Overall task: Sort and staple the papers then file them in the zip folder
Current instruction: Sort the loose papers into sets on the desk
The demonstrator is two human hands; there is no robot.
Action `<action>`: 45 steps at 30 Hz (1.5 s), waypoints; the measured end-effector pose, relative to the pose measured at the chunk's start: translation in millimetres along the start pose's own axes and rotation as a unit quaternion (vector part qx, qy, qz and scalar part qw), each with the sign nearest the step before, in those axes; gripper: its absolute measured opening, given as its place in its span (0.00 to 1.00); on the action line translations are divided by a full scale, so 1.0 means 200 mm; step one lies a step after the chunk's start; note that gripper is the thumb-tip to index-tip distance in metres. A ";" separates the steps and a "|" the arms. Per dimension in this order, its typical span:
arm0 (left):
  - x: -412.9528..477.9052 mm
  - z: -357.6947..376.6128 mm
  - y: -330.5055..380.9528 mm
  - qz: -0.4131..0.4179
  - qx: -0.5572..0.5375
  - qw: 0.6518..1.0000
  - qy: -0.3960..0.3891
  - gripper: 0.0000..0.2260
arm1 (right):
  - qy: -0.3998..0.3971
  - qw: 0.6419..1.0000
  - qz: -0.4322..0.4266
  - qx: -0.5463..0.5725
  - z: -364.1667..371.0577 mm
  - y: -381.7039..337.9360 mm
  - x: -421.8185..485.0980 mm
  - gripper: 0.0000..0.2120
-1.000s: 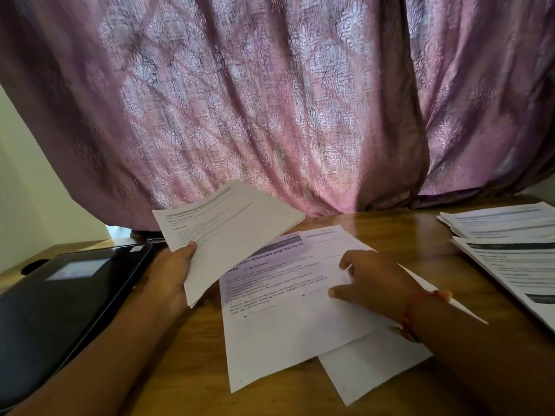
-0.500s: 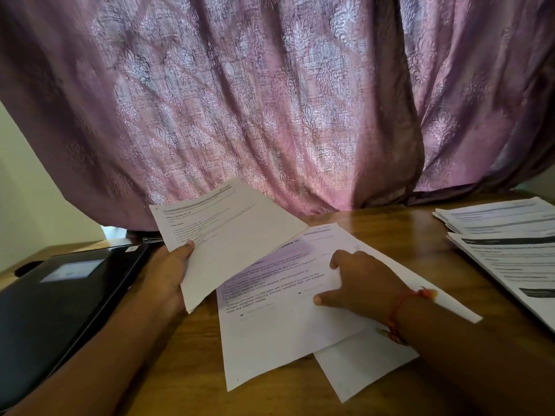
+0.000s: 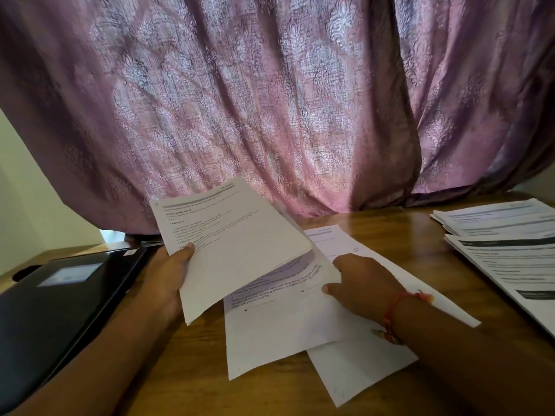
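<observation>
Here, left hand (image 3: pixel 168 277) fingers clamped on "TASK GOAL" sheets (image 3: pixel 237 244), right hand (image 3: pixel 360 283) fingers apart on table page (image 3: pixel 279 328)

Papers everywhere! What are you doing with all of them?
A person is sorting printed papers at a wooden table. The left hand holds a small bundle of sheets up off the table, thumb on top. The right hand rests on two loose sheets lying crossed on the table. More papers sit at the right, and a black zip folder lies closed at the left.
</observation>
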State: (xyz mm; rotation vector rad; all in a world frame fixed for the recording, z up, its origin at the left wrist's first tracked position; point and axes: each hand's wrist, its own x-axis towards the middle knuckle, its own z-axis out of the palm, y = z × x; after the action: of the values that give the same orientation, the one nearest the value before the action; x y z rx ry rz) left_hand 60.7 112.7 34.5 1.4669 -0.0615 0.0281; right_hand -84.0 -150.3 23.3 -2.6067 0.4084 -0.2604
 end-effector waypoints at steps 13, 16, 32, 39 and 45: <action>0.01 0.01 0.01 0.038 0.012 0.999 -0.026 0.12 | 0.135 0.894 0.029 0.426 -0.08 0.04 0.09 0.12; 0.00 0.03 0.02 0.042 0.001 0.998 -0.045 0.14 | 0.101 0.884 0.013 0.456 -0.07 0.02 0.07 0.12; -0.10 0.11 0.01 -0.007 -0.090 0.988 -0.128 0.12 | -0.002 0.850 0.058 0.524 -0.04 -0.05 0.06 0.18; -0.02 0.05 0.00 0.002 -0.029 0.999 -0.035 0.15 | 0.055 0.998 0.028 -0.022 -0.10 0.03 0.01 0.19; 0.02 0.00 -0.02 0.001 -0.008 1.000 -0.017 0.12 | 0.032 0.988 0.013 -0.149 -0.08 0.05 0.00 0.33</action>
State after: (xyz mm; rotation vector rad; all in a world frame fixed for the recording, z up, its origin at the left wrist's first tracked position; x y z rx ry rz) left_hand 65.0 112.5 31.6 1.4505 -0.0917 0.0039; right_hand -90.2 -166.0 32.4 -2.8875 0.5394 -0.2940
